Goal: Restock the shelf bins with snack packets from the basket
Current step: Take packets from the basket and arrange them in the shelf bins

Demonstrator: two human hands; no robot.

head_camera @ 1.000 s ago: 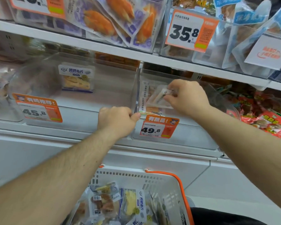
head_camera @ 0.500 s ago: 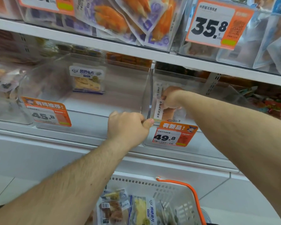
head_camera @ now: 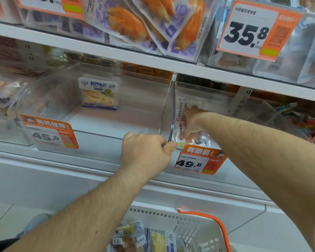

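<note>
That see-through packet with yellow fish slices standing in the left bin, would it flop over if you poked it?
Probably. The clear packet of yellow fish slices stands upright, seemingly against the back of the clear plastic bin, with nothing beside it. It looks thin and flat, so likely light, bendy and easily toppled.
</note>
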